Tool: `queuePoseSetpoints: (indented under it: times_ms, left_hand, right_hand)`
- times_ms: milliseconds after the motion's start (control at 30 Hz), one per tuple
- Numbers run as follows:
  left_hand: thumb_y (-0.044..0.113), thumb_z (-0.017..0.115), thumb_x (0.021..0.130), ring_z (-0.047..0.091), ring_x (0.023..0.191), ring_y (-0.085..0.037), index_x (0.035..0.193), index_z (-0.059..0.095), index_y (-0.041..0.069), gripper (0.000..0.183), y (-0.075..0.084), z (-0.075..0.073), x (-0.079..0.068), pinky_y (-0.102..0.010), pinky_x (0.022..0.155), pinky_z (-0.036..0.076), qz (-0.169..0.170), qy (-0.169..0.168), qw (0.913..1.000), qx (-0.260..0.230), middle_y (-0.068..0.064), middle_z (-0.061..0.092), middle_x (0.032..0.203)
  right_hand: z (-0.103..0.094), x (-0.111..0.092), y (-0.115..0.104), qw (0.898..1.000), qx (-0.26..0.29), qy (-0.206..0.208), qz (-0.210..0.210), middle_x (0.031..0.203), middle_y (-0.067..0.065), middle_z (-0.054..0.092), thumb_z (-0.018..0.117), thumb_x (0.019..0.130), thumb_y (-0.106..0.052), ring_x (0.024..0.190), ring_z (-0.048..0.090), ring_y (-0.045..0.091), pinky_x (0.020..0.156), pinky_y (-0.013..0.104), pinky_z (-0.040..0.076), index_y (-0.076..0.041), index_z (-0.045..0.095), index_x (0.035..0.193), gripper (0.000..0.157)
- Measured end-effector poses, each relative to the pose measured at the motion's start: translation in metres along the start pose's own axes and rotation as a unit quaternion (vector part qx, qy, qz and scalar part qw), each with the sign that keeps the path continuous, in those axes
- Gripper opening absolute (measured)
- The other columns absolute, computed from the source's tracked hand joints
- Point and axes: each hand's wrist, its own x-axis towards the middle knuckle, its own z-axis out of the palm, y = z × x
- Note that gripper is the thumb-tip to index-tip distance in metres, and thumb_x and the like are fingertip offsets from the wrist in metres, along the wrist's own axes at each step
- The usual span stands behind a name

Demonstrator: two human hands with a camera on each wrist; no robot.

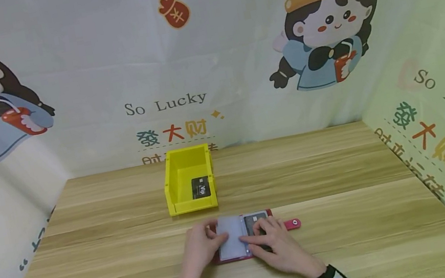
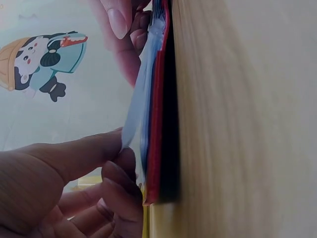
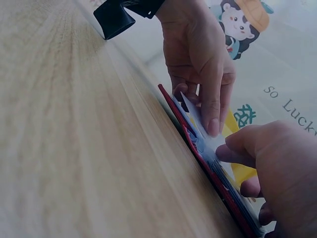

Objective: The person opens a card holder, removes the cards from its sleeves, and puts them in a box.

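Well off the bench's (image 1: 321,166) far edge, left hand (image 1: 199,248) pinches translucent page (image 1: 233,242) — best kept taut — while right hand (image 1: 283,248), fingers spread, touches it.

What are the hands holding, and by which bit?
The left hand pinches a plastic page of the red card holder by the page's outer edge; the right hand just touches it.

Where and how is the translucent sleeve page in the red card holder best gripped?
Probably its free outer edge, pinched between thumb and finger from the person's left, as the left hand does: there the thin sleeve page stands lifted off the red card holder, its opposite edge bound.
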Motion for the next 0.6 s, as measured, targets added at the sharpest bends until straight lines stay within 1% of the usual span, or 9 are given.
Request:
queuePoseSetpoints:
  times_ms: [100, 200, 333, 433, 500, 567, 600]
  left_hand:
    - [0.005, 0.082, 0.088, 0.054, 0.060, -0.012, 0.128, 0.065, -0.009, 0.045, -0.0007, -0.0001, -0.0004, -0.023, 0.054, 0.042, -0.005, 0.000, 1.0000, 0.002, -0.005, 0.064, 0.073]
    - [0.004, 0.082, 0.087, 0.053, 0.058, -0.012, 0.130, 0.064, -0.008, 0.048, -0.0017, 0.0006, -0.0009, -0.024, 0.053, 0.041, -0.006, -0.001, 1.0000, 0.004, -0.003, 0.063, 0.069]
    - [0.003, 0.082, 0.086, 0.053, 0.060, -0.012, 0.127, 0.065, -0.006, 0.045, -0.0018, 0.0025, -0.0008, -0.024, 0.054, 0.042, -0.007, -0.001, 1.0000, 0.004, -0.003, 0.063, 0.071]
    - [0.002, 0.081, 0.086, 0.051, 0.062, -0.012, 0.120, 0.067, -0.005, 0.038, -0.0001, 0.0041, -0.0002, -0.024, 0.056, 0.040, -0.005, 0.003, 0.9999, 0.013, -0.003, 0.060, 0.072]
    - [0.000, 0.080, 0.086, 0.049, 0.063, -0.013, 0.114, 0.070, -0.004, 0.030, 0.0017, 0.0056, 0.0000, -0.023, 0.056, 0.039, 0.004, 0.007, 0.9997, 0.024, -0.002, 0.057, 0.072]
    - [-0.003, 0.077, 0.086, 0.048, 0.064, -0.012, 0.106, 0.073, -0.002, 0.020, 0.0035, 0.0075, 0.0001, -0.023, 0.058, 0.038, 0.028, 0.014, 0.9985, 0.045, -0.002, 0.056, 0.072]
    - [-0.004, 0.076, 0.086, 0.049, 0.065, -0.012, 0.102, 0.074, -0.001, 0.016, 0.0044, 0.0086, 0.0000, -0.023, 0.059, 0.039, 0.048, 0.018, 0.9971, 0.056, -0.002, 0.057, 0.072]
  right_hand:
    - [-0.0001, 0.0002, -0.0003, 1.000, -0.003, -0.002, 0.001, 0.103, -0.008, 0.042, 0.064, 0.103, -0.026, 0.100, 0.036, 0.012, 0.089, 0.033, 0.025, -0.021, 0.078, 0.128, 0.029]
    - [0.0000, -0.0002, -0.0003, 1.000, -0.005, -0.002, 0.000, 0.102, -0.008, 0.041, 0.064, 0.103, -0.026, 0.100, 0.036, 0.012, 0.088, 0.032, 0.025, -0.021, 0.078, 0.128, 0.029]
    - [0.0002, -0.0008, 0.0000, 1.000, -0.007, -0.003, -0.003, 0.101, -0.008, 0.041, 0.064, 0.104, -0.026, 0.100, 0.036, 0.012, 0.087, 0.032, 0.025, -0.021, 0.078, 0.128, 0.028]
    - [0.0001, -0.0011, 0.0002, 1.000, -0.006, -0.003, -0.003, 0.101, -0.008, 0.041, 0.063, 0.105, -0.027, 0.100, 0.036, 0.013, 0.087, 0.033, 0.024, -0.022, 0.078, 0.128, 0.028]
    - [0.0005, -0.0010, 0.0003, 1.000, -0.005, 0.000, -0.005, 0.101, -0.009, 0.041, 0.062, 0.105, -0.027, 0.100, 0.036, 0.013, 0.087, 0.033, 0.024, -0.022, 0.078, 0.128, 0.028]
    - [0.0011, -0.0007, 0.0005, 1.000, 0.006, 0.013, -0.008, 0.100, -0.009, 0.041, 0.064, 0.104, -0.026, 0.100, 0.037, 0.012, 0.088, 0.033, 0.025, -0.021, 0.079, 0.126, 0.027]
    - [0.0014, -0.0006, 0.0009, 1.000, 0.016, 0.025, -0.009, 0.101, -0.009, 0.042, 0.064, 0.104, -0.025, 0.100, 0.037, 0.012, 0.088, 0.033, 0.026, -0.020, 0.079, 0.125, 0.027]
